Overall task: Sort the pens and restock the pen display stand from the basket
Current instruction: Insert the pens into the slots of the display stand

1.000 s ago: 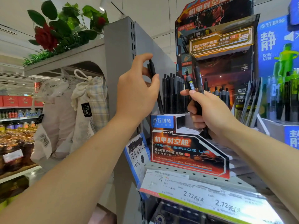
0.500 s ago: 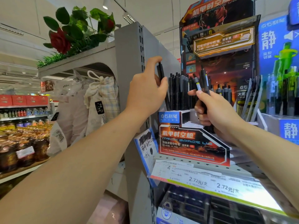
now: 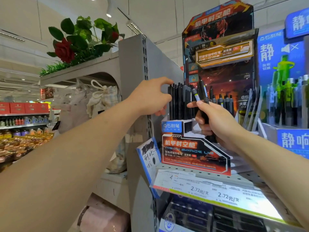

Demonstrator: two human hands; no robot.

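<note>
At frame centre, the left hand [image 3: 150, 97] reaches the leftmost black pens [image 3: 179, 101] standing in the display stand [image 3: 194, 153]; its fingertips seem to touch them, grip unclear. Just right, the right hand [image 3: 215, 121] grips two upright pens [image 3: 199, 96]. Stand reads "MECH SPACE"; price strip [image 3: 209, 191] "2.72元/支".

Bright ceiling lighting, wide-angle edge distortion

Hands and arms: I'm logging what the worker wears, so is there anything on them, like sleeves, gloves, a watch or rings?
Nothing shows. The left hand and right hand are bare, without gloves or visible rings. Both forearms are uncovered along their whole visible length, with no sleeve, watch or band in view.
</note>
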